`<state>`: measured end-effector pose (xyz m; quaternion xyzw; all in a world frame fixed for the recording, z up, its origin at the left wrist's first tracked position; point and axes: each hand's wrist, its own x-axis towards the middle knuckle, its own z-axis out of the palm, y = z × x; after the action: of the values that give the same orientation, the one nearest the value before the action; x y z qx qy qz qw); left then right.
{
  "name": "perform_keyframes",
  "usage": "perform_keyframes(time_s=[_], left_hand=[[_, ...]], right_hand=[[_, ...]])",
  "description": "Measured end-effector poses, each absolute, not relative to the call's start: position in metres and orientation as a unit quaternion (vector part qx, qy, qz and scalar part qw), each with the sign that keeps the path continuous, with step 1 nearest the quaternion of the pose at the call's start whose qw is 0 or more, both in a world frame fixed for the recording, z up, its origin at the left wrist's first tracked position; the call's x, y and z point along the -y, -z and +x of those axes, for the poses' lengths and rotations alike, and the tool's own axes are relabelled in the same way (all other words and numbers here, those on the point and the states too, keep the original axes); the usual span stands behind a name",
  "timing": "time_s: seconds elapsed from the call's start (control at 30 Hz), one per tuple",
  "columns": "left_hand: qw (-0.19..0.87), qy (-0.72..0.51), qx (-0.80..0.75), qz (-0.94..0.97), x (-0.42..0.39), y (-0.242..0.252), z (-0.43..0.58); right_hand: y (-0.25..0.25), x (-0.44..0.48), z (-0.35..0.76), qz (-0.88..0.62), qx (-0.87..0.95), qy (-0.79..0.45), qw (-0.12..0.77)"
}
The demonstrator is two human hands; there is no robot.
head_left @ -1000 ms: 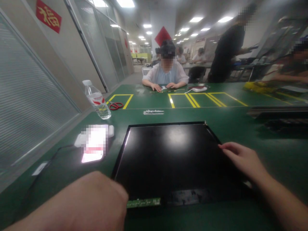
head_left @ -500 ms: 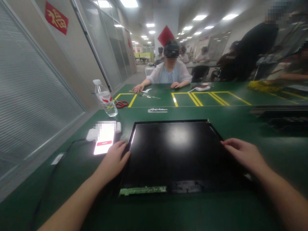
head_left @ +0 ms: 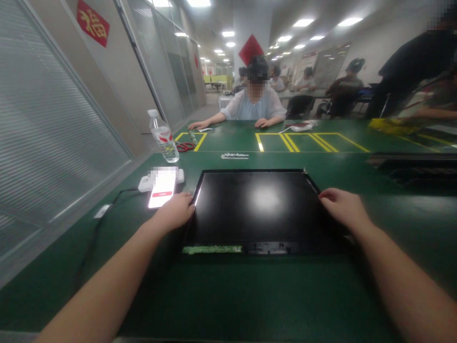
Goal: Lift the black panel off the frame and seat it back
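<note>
A black flat display panel (head_left: 228, 209) lies on the green table (head_left: 250, 295) in front of me, its glossy face up and reflecting a ceiling light. Along its near edge runs a green circuit board strip (head_left: 212, 249). My left hand (head_left: 178, 207) grips the panel's left edge, fingers closed along the frame. At the right edge, my right hand (head_left: 342, 205) pinches the frame between thumb and fingers. The undersides of both grips are hidden.
Left of the panel lie a lit phone (head_left: 162, 190) with a cable and a water bottle (head_left: 164, 138). Red-handled scissors (head_left: 185, 147) and small white pieces (head_left: 234, 156) lie beyond. A person (head_left: 255, 102) sits opposite; dark long parts (head_left: 417, 171) are at right.
The panel sits farther from me in view, with both my hands still at its sides. The person opposite has moved a strip leftward with one hand.
</note>
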<state>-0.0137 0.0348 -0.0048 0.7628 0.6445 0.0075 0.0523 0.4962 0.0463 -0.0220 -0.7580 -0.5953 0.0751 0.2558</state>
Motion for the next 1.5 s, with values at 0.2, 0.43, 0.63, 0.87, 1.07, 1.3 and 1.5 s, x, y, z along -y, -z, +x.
perform_keyframes(time_s=[0.2, 0.43, 0.63, 0.87, 1.07, 1.3, 1.5], left_hand=[[0.039, -0.087, -0.642, 0.761, -0.032, 0.019, -0.022], [0.128, -0.188, -0.651, 0.724, -0.027, 0.013, -0.012], [0.309, -0.377, -0.691, 0.534, -0.015, 0.001, -0.001], [0.476, -0.475, -0.670, 0.313, -0.008, -0.017, 0.016], [0.517, -0.486, -0.652, 0.267, -0.009, -0.021, 0.027], [0.573, -0.489, -0.604, 0.260, -0.012, -0.010, 0.022], [0.555, -0.491, -0.613, 0.275, -0.009, -0.012, 0.019]], right_hand=[[0.028, -0.042, 0.500, -0.765, 0.509, -0.170, 0.357], [0.020, -0.041, 0.495, -0.766, 0.539, -0.140, 0.322], [0.018, -0.040, 0.494, -0.764, 0.550, -0.132, 0.310], [0.023, -0.040, 0.498, -0.745, 0.567, -0.108, 0.335], [0.018, -0.038, 0.494, -0.755, 0.560, -0.115, 0.322], [0.023, -0.041, 0.500, -0.753, 0.560, -0.131, 0.318], [0.028, -0.043, 0.506, -0.746, 0.570, -0.133, 0.317]])
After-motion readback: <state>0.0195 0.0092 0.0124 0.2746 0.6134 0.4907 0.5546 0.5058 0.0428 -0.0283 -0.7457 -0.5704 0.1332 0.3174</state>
